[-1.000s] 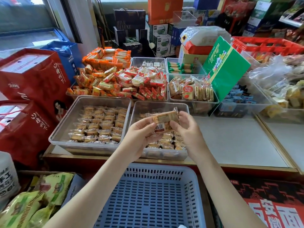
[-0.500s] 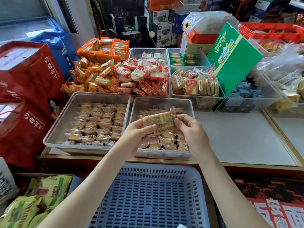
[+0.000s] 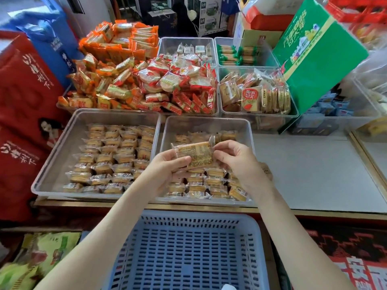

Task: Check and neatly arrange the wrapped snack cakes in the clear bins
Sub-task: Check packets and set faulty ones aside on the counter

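Observation:
A clear-wrapped snack cake hangs above the right-hand clear bin, held between both hands. My left hand pinches its left end and my right hand pinches its right end. Below it, that bin holds several wrapped cakes in rows along its near side and a few at the back. The left-hand clear bin is filled with tidy rows of the same cakes.
Behind stand bins of orange-wrapped snacks, red-wrapped crackers, and upright biscuit packs. A green carton leans at the right. An empty blue basket sits below the counter edge; red bags line the left. Bare grey countertop lies right.
The cake has been turned so its broad speckled face points up, and both hands hold it slightly lower over the right bin. The camera has tilted down and closer.

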`<state>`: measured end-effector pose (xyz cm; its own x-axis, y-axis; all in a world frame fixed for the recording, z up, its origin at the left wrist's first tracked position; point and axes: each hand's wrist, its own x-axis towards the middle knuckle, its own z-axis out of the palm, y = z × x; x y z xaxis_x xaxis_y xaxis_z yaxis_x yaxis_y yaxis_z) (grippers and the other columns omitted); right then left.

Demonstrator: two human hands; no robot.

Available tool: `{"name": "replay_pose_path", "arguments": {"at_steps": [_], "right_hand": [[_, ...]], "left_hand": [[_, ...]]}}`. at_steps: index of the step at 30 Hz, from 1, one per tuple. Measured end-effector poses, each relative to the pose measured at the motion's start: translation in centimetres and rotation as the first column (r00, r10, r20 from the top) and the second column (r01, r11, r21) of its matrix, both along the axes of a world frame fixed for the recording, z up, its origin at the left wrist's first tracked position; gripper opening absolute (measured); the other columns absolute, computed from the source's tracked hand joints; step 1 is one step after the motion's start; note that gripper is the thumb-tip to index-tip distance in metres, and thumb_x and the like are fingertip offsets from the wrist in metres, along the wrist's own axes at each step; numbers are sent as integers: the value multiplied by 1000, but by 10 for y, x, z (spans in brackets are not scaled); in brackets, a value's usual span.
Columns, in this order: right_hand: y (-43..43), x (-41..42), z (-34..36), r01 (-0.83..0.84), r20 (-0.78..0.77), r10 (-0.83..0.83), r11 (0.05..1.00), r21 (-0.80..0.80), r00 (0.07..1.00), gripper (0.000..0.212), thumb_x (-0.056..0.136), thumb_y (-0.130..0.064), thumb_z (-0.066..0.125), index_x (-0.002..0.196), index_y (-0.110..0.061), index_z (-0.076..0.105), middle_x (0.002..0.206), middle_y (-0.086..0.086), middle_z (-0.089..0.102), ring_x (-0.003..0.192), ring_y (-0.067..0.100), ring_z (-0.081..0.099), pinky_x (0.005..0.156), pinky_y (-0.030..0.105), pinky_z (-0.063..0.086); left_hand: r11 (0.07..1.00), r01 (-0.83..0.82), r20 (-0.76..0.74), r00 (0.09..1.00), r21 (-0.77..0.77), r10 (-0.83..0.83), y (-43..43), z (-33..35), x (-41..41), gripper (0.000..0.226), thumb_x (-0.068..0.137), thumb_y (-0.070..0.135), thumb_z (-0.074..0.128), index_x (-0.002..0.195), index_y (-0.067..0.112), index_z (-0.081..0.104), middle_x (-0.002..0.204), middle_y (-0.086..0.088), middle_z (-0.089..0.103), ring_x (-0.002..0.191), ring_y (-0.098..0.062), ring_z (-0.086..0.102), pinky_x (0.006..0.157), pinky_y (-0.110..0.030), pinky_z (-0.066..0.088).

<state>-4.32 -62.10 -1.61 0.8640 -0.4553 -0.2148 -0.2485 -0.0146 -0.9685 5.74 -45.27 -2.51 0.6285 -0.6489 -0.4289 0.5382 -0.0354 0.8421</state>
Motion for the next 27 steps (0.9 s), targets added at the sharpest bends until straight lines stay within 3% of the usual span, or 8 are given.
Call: {"name": "replay_pose_path", "arguments": {"at_steps": [6,10,14,18,21,23,25,27], "right_hand": [[-25,21,-22,-29,-89,36,996,84,995,13,92,-1,59,88,-11,66,75,0,65,68,13,57,64,21,49],[-24,33,-41,12,-132,-75,907,-421,988,9,92,-15,61,98,-22,58,89,-7,60,80,3,56,70,10,45],[-10,48,-55,-132,-89,98,798,-588,991,36,94,-31,59,127,-19,53,112,-4,56,100,8,54,86,19,47],[-29,66,-72,-145,-176,61,845,-515,982,54,92,-46,55,138,-21,44,123,-4,49,115,14,46,96,30,43],[-48,76,-82,-49,-152,-13,916,-398,988,45,90,-35,64,129,-21,48,113,-8,49,102,9,50,78,8,38],[-64,83,-94,-11,-141,-58,897,-442,988,38,91,-23,64,127,-17,52,111,-5,57,100,12,55,75,3,37],[-79,87,-104,-30,-150,-57,854,-520,987,38,92,-17,62,128,-15,53,111,-6,57,100,12,55,83,14,40],[-91,88,-111,-67,-129,-17,783,-618,991,37,90,-10,61,126,-12,55,109,-7,52,99,12,54,87,22,44]], "left_hand": [[995,49,30,998,90,-52,-14,-21,23,29,78,11,71,106,9,65,104,-8,74,98,-22,71,77,-27,59],[963,-63,130,991,263,29,-38,-36,30,28,86,12,72,111,7,61,105,-10,71,87,-19,73,68,-23,58],[952,-94,180,983,292,42,-70,-48,29,23,91,17,68,110,11,57,110,-11,67,91,-18,70,69,-23,58],[950,-42,142,990,309,-3,-90,-66,39,23,100,24,53,120,15,58,114,-8,68,101,-24,69,88,-43,58],[946,100,211,962,310,-171,-94,-81,47,31,102,34,47,132,34,55,130,4,63,120,-18,59,106,-41,45],[874,172,431,816,455,-385,-96,-88,53,42,103,33,42,145,33,41,143,9,51,131,-10,47,110,-30,36],[746,51,638,482,664,-601,-100,-101,61,51,103,32,40,153,23,27,156,2,34,144,-15,28,118,-33,23],[646,-69,644,215,760,-734,-103,-117,71,62,103,40,36,156,21,11,164,-2,11,151,-17,3,123,-41,1]]}}
